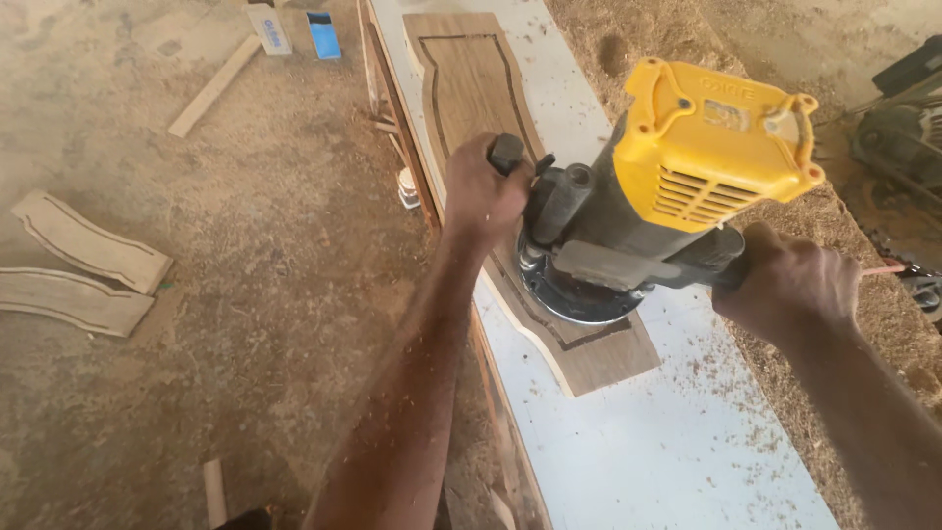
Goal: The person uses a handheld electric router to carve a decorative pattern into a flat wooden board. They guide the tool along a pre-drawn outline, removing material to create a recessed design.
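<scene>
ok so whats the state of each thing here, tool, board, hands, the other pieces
router: upright, base on the board
wooden board: flat on white bench, groove along its outline
left hand: gripping a router handle
right hand: gripping the other handle
two curved wood pieces: lying on the floor

Yellow-topped router [638, 211] upright on grooved, curved-edge wooden panel [491, 128], white bench.

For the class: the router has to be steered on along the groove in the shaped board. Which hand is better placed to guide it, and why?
Probably the left hand: it grips the router handle directly over the wooden board and its groove. The right hand holds the opposite handle, out over the white bench.
</scene>
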The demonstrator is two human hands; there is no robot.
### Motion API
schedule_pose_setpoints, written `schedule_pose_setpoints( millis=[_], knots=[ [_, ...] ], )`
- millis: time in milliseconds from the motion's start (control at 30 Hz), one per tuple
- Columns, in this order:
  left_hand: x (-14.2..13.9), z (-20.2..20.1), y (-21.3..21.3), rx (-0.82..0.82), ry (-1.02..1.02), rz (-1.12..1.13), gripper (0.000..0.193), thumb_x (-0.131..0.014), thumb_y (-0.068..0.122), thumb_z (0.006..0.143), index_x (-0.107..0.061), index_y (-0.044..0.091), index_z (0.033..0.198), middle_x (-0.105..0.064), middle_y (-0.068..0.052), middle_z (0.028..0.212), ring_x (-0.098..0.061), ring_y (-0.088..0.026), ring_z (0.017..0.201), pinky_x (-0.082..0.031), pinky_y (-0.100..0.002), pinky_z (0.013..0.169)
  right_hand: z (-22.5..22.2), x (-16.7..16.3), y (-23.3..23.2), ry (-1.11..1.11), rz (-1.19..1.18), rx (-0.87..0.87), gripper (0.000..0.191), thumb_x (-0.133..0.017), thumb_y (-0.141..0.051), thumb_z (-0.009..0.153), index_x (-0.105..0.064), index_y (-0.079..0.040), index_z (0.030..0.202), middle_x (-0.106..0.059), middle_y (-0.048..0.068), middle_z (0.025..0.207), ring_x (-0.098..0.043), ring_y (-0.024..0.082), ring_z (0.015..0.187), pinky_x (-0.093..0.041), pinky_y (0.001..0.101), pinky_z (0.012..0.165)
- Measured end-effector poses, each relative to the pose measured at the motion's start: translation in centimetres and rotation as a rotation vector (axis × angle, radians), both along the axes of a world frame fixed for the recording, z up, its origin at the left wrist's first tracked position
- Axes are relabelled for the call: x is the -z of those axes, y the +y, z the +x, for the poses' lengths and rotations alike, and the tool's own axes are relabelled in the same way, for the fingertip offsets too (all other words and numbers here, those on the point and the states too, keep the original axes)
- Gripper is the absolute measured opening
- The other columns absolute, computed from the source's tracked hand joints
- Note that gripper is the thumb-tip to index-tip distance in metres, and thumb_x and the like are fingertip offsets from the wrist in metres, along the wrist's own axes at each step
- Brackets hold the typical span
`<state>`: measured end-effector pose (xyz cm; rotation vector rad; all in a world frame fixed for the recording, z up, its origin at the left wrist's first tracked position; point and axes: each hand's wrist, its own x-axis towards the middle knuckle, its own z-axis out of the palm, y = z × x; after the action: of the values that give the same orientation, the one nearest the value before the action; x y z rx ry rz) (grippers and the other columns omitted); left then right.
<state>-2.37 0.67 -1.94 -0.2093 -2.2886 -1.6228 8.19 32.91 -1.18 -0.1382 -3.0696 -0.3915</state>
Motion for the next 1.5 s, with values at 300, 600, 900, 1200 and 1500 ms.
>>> schedule_pose_setpoints(
  millis=[300, 600, 900, 1200, 1500],
  knots=[
    [0.1, -3.0, -3.3, -0.015, 0.02, -0.004, 0.015, -0.067, 0.016, 0.076, -0.066, 0.001, 0.076, -0.069, -0.015, 0.069, -0.069, -0.03, 0.067, -0.054, -0.043, 0.064, -3.7, 0.1, -3.3, 0.05, -0.058, -0.013, 0.029, -0.073, -0.038, 0.078, -0.066, -0.015, 0.094, -0.071, 0.009, 0.072, -0.068, 0.024, 0.061, -0.054, 0.0434, 0.061],
    [0.2, -0.8, -1.3, 0.014, -0.016, -0.007, 0.018, -0.066, 0.02, 0.077, -0.068, 0.002, 0.08, -0.07, -0.016, 0.076, -0.07, -0.031, 0.071, -0.056, -0.042, 0.064, -1.2, 1.0, -1.0, -0.01, -0.013, 0.035, 0.013, -0.062, -0.025, 0.094, -0.065, -0.012, 0.092, -0.059, 0.003, 0.058, -0.049, 0.013, 0.036, -0.038, 0.0305, 0.033],
    [0.9, 1.6, 0.9, 0.011, 0.022, -0.046, 0.019, -0.064, 0.019, 0.076, -0.068, 0.001, 0.08, -0.069, -0.016, 0.07, -0.069, -0.03, 0.065, -0.054, -0.042, 0.061, 2.0, 1.7, 1.6, -0.003, -0.055, -0.002, 0.022, -0.065, -0.034, 0.088, -0.064, -0.014, 0.096, -0.062, 0.004, 0.062, -0.055, 0.014, 0.041, -0.039, 0.0301, 0.038],
    [0.8, -3.3, -1.5, 0.029, 0.02, -0.044, 0.014, -0.066, 0.016, 0.077, -0.064, 0.002, 0.072, -0.065, -0.011, 0.066, -0.064, -0.025, 0.061, -0.051, -0.04, 0.057, -2.7, 1.1, -1.1, 0.083, -0.031, -0.075, 0.029, -0.053, -0.034, 0.101, -0.057, -0.014, 0.081, -0.056, 0.002, 0.058, -0.048, 0.014, 0.039, -0.039, 0.0324, 0.037],
    [0.4, 2.5, 0.1, -0.028, 0.0, -0.034, 0.017, -0.066, 0.017, 0.077, -0.066, -0.001, 0.079, -0.068, -0.017, 0.071, -0.067, -0.033, 0.067, -0.051, -0.044, 0.063, 1.8, 0.5, 0.1, -0.044, -0.058, 0.029, 0.023, -0.063, -0.036, 0.093, -0.061, -0.013, 0.088, -0.06, 0.006, 0.06, -0.057, 0.018, 0.041, -0.044, 0.0333, 0.037]
  ],
)
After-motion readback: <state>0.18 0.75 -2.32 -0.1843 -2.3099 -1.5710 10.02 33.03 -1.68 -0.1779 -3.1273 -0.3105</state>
